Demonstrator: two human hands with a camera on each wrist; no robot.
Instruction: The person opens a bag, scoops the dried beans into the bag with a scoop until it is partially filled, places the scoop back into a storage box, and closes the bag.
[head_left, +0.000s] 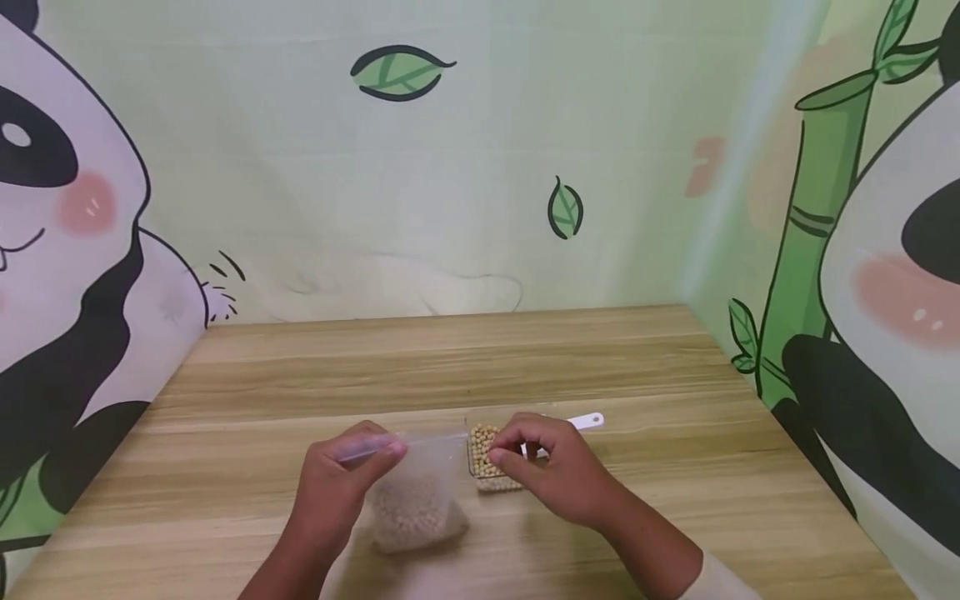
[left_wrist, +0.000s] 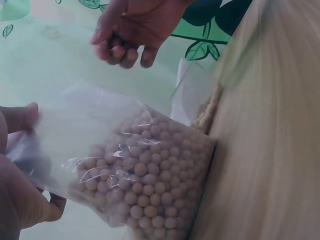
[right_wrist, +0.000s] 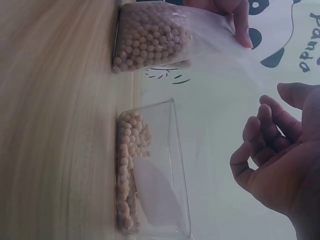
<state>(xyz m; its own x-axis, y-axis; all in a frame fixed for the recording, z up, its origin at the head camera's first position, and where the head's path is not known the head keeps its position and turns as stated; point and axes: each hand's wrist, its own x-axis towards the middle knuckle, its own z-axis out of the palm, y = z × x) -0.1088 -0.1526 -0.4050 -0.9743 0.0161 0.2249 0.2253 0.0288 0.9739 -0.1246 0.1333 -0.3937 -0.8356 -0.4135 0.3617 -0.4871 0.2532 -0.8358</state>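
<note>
In the head view my left hand pinches the top edge of a clear plastic zip bag between thumb and fingers. Round tan beans fill the bag's lower part, and its bottom is at the table. My right hand, fingers loosely bent and nothing between them, hovers above a clear container, its fingertips near the bag's upper corner. Inside this container are more beans and the white bowl of a scoop; the scoop's handle sticks out past my right hand.
The wooden table reaches back to a pale green wall cloth with painted leaves. Printed pandas and bamboo cover the cloth at the sides. A pale sleeve covers my right forearm.
</note>
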